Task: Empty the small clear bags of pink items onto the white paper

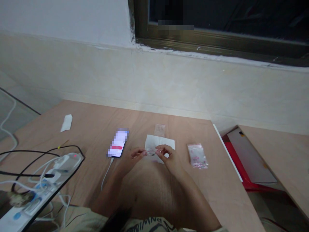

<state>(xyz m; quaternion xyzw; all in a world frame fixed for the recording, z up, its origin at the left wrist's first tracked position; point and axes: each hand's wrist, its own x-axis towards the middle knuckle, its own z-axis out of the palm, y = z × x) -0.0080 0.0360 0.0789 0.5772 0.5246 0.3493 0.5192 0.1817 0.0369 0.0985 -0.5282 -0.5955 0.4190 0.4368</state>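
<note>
Left hand (pixel 132 158) and right hand (pixel 169 158) pinch a small clear packet (pixel 151 152) tight between fingertips — directly above the white paper (pixel 159 144), phone (pixel 117 143) just left!

Nothing here reads cleanly. The dark lettering across my shirt (pixel 147 226) is cut off by the frame's lower edge, the screen of my phone (pixel 117 143) is pixelated, and the pink print on the small plastic bag (pixel 197 156) is too small to make out.
</note>
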